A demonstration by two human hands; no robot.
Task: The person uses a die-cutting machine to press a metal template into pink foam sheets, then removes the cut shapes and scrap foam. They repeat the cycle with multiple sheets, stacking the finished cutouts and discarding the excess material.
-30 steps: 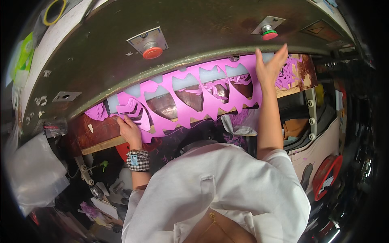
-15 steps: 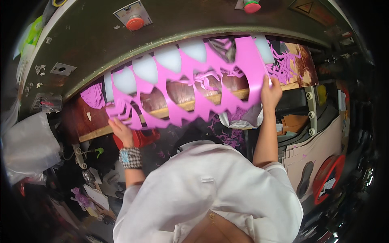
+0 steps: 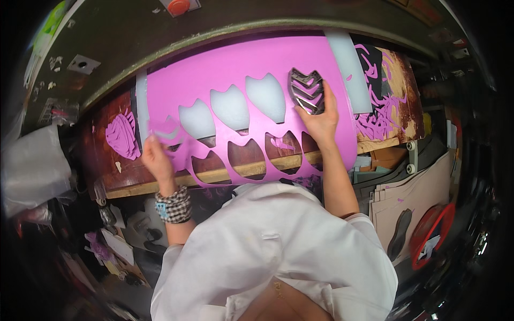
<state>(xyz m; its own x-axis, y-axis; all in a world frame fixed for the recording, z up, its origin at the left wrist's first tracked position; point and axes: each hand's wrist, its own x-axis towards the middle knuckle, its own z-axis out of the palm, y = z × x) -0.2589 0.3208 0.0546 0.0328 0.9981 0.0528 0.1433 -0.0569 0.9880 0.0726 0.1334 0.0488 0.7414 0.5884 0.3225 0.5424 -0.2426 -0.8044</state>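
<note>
A large pink sheet (image 3: pixel 230 59) lies over a pale cutting board (image 3: pixel 196 117), its front part curving down over the bench edge. Rows of shield-shaped holes run across it. My right hand (image 3: pixel 321 123) grips a dark metal cutting die (image 3: pixel 306 93) with chevron bars, resting on the sheet at the right of the upper row. My left hand (image 3: pixel 155 158), slightly blurred, has its fingers closed on a slotted pink cut piece (image 3: pixel 167 128) at the sheet's left edge. Beside that hand sits a pile of cut pink pieces (image 3: pixel 122 136).
A dark green machine beam (image 3: pixel 225 16) with a red button (image 3: pixel 178 6) spans the far side. Pink scraps (image 3: pixel 375 120) lie on the bench's right end. Stacked beige sheets (image 3: pixel 412 187) and a red ring-shaped object (image 3: pixel 428 235) stand at lower right. A clear plastic bag (image 3: pixel 37 166) hangs left.
The pink sheet, held up by both hands before, now lies farther back over the board. My right hand has left its right edge and taken hold of the die. My left hand has moved slightly upward.
</note>
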